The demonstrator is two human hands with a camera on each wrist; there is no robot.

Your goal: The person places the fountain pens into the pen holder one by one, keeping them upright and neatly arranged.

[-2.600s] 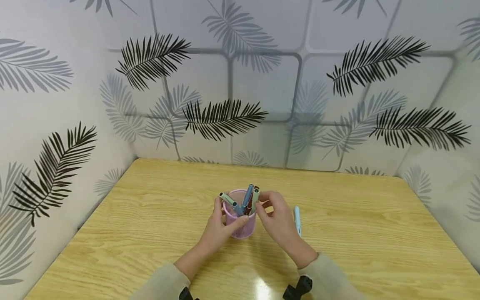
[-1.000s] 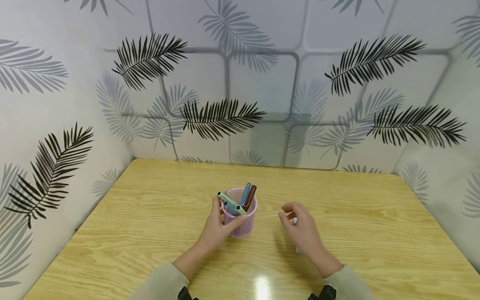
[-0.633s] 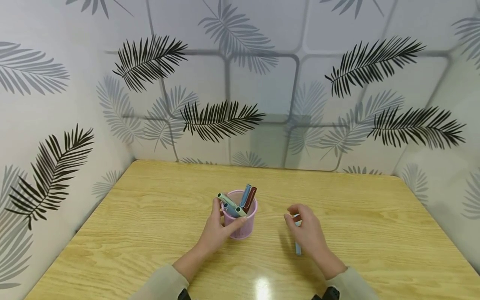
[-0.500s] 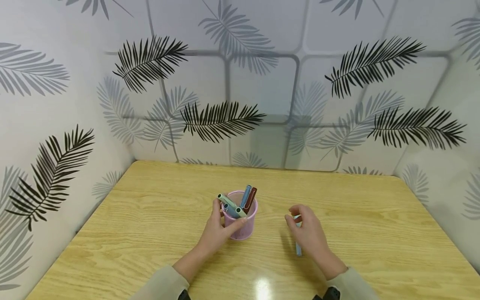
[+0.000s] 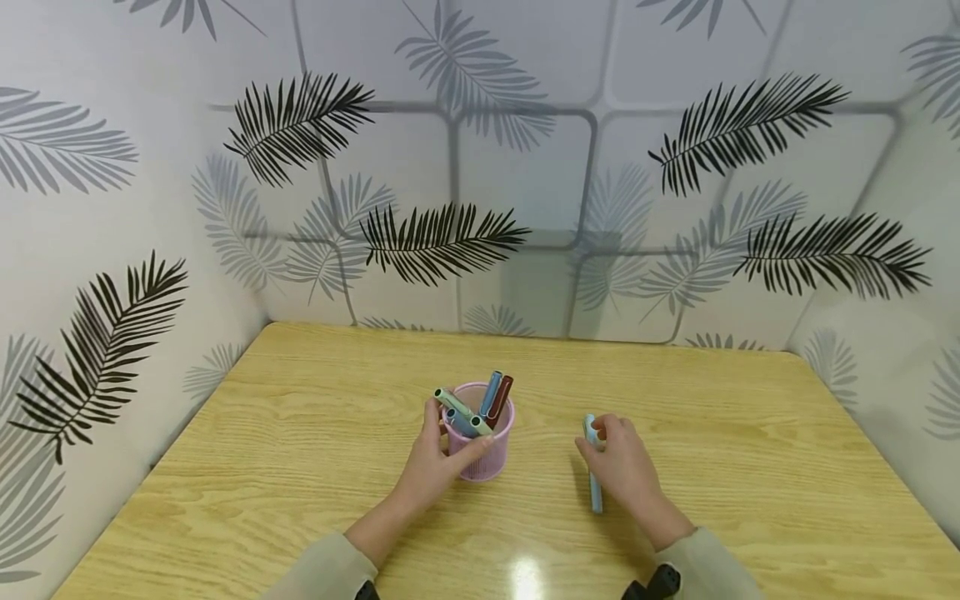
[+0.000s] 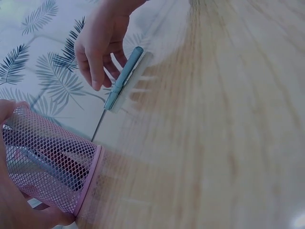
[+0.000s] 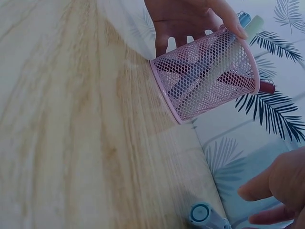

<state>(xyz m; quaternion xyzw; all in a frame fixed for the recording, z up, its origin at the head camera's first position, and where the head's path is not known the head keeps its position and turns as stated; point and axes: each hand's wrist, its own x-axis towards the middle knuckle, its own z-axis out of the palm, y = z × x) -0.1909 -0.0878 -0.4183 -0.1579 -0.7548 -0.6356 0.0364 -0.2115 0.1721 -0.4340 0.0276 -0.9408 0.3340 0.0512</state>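
My left hand (image 5: 431, 471) grips a pink mesh pen cup (image 5: 486, 458) from its left side, the thumb over the front rim. Inside lean several capped pens: a pale green pen (image 5: 452, 401), a blue pen (image 5: 491, 392), a dark red pen (image 5: 500, 400) and more at the front. My right hand (image 5: 628, 468) is loosely bent over a light blue pen (image 5: 596, 497) lying on the table. In the left wrist view, the right hand's fingers hang beside this pen (image 6: 125, 75). The right wrist view shows the pen's end (image 7: 200, 213) apart from the thumb.
A wood-grain table (image 5: 315, 400) carries the cup and the loose pen. Behind it stands a wall (image 5: 525, 192) with leaf patterns, and leaf-patterned walls also close both sides.
My right hand has let go of a pale green pen, now leaning at the cup's front, and moved right to the light blue pen. My left hand keeps its hold on the cup.
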